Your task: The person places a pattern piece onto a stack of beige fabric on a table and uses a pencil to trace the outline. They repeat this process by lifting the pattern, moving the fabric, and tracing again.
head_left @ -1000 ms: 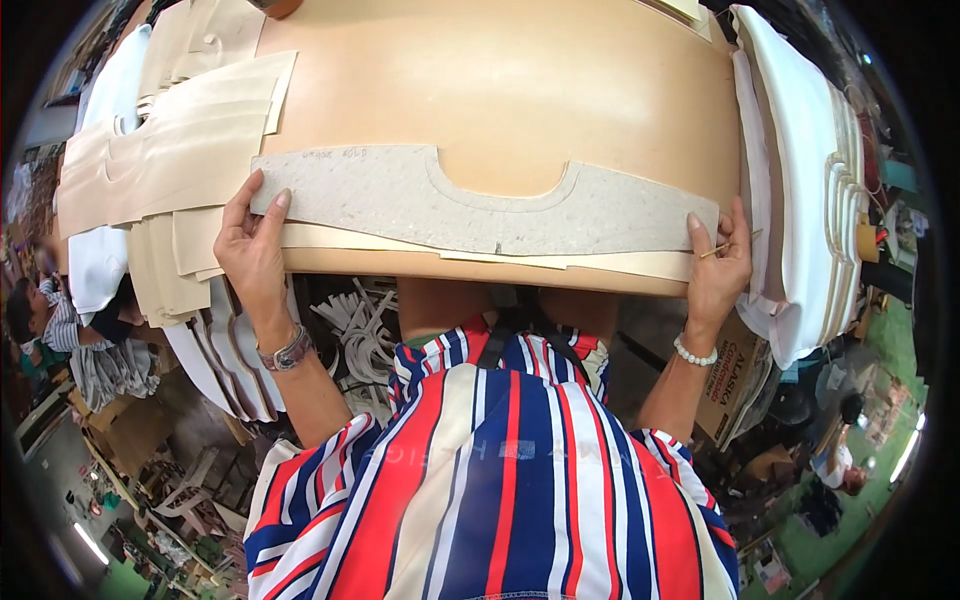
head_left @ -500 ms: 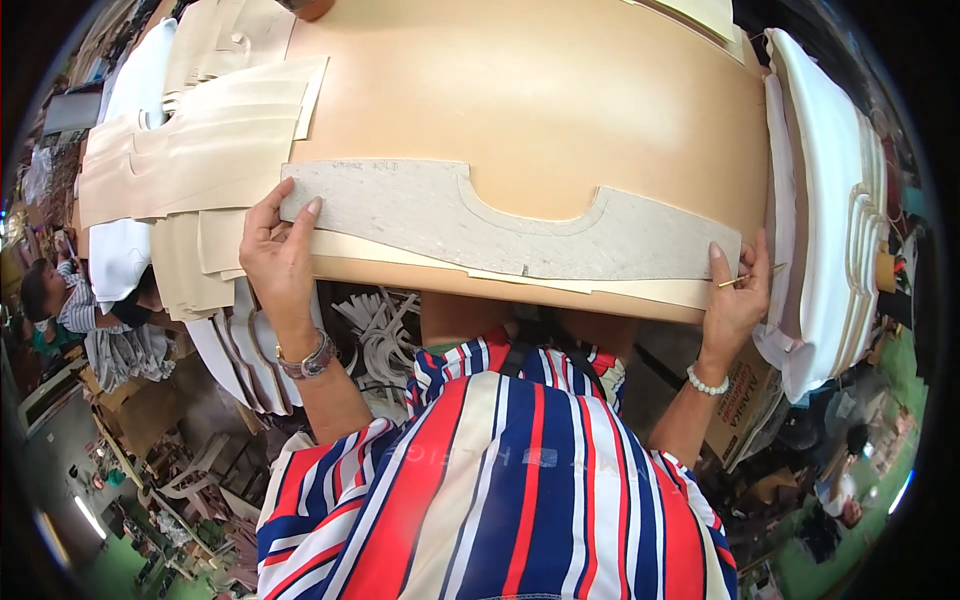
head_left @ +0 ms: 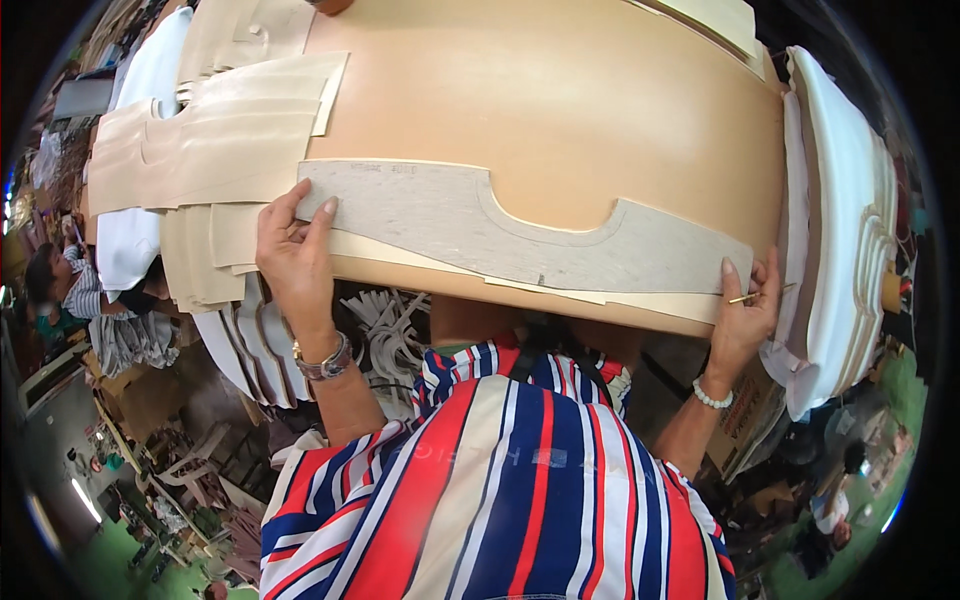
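Observation:
A long grey template (head_left: 400, 205) with a rounded notch in its far edge lies along the near side of the tan work surface (head_left: 560, 90). Cream sheet material (head_left: 660, 303) shows from under its near edge. My left hand (head_left: 300, 240) pinches the template's left end, thumb on top and fingers at the edge. At the right end, my right hand (head_left: 748, 300) has its thumb on the template and its other fingers curled beside it. A thin gold-coloured rod (head_left: 744, 298), like a pen refill, is also held between those right fingers.
Overlapping cream cut pieces (head_left: 240, 130) lie to the left. White padded panels (head_left: 845, 200) hang stacked at the right end, and more white panels (head_left: 240, 345) at the lower left. Pale strips (head_left: 385, 325) are heaped below the table. A person (head_left: 75, 285) is at far left.
The whole scene has shifted slightly to the right in the picture. Both hands keep their hold on the template's ends, and the rod stays in the right fingers.

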Motion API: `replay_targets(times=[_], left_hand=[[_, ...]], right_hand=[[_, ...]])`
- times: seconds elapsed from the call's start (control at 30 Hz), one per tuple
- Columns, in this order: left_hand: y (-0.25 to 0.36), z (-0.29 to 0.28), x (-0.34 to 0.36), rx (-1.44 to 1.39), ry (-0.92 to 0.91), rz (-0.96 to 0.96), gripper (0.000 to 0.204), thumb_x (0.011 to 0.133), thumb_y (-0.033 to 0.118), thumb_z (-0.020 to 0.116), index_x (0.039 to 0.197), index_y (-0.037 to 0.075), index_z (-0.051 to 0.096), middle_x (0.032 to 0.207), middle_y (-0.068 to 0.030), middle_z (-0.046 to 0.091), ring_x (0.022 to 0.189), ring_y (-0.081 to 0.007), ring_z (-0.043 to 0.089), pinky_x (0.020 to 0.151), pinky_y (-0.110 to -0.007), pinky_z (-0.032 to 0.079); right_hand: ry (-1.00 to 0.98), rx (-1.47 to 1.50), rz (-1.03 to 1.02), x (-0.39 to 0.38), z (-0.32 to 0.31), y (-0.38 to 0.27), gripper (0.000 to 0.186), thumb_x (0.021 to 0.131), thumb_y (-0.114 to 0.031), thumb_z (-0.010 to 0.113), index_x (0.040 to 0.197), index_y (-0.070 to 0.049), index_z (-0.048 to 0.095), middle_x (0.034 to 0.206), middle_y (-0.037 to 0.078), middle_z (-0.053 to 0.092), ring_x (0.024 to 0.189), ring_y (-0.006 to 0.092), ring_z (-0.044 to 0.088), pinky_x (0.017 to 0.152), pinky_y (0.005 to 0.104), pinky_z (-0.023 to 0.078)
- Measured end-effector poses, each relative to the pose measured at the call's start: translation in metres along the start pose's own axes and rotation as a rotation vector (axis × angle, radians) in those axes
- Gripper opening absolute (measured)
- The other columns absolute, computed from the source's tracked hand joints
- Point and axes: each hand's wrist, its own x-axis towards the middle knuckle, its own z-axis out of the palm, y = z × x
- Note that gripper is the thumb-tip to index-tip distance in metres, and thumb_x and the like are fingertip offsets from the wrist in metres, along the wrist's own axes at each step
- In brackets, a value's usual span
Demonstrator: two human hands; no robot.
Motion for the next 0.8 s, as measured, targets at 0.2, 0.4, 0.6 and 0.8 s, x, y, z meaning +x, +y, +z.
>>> replay_targets(times=[0.2, 0.4, 0.6, 0.8], left_hand=[[0.014, 0.004, -0.004, 0.136, 0.046, 0.064, 0.028, 0.076, 0.004, 0.070, 0.103, 0.001, 0.067, 0.096, -0.0106, 0.060, 0.071, -0.0137, 0.056, 0.062, -0.025, 0.048], [0.019, 0.004, -0.004, 0.179, 0.053, 0.070, 0.027, 0.077, 0.005, 0.068, 0.104, 0.000, 0.066, 0.094, -0.0116, 0.058, 0.070, -0.0164, 0.056, 0.061, -0.027, 0.047], [0.019, 0.005, -0.003, 0.196, 0.049, 0.051, 0.027, 0.079, 0.007, 0.068, 0.106, 0.002, 0.067, 0.095, -0.0100, 0.059, 0.074, -0.0150, 0.055, 0.066, -0.026, 0.046], [0.018, 0.007, -0.002, 0.203, 0.055, 0.094, 0.024, 0.078, 0.005, 0.067, 0.102, -0.002, 0.066, 0.092, -0.0138, 0.057, 0.072, -0.0201, 0.055, 0.063, -0.030, 0.046]], right_hand=[[0.012, -0.091, -0.010, 0.001, -0.004, 0.009, 0.058, 0.079, -0.012, 0.071, 0.131, -0.002, 0.046, 0.101, 0.010, 0.059, 0.085, 0.0153, 0.054, 0.075, 0.0284, 0.045], [-0.010, -0.076, 0.003, 0.001, -0.004, 0.005, 0.055, 0.081, -0.012, 0.069, 0.131, -0.002, 0.047, 0.103, 0.010, 0.058, 0.087, 0.0160, 0.054, 0.078, 0.0283, 0.044], [-0.003, -0.113, -0.033, 0.001, -0.004, 0.008, 0.053, 0.083, -0.011, 0.067, 0.131, -0.001, 0.046, 0.100, 0.008, 0.058, 0.083, 0.0133, 0.053, 0.075, 0.0268, 0.045], [-0.007, -0.126, -0.023, 0.001, -0.004, 0.006, 0.054, 0.083, -0.012, 0.068, 0.131, -0.001, 0.046, 0.101, 0.008, 0.058, 0.082, 0.0134, 0.053, 0.075, 0.0268, 0.045]])
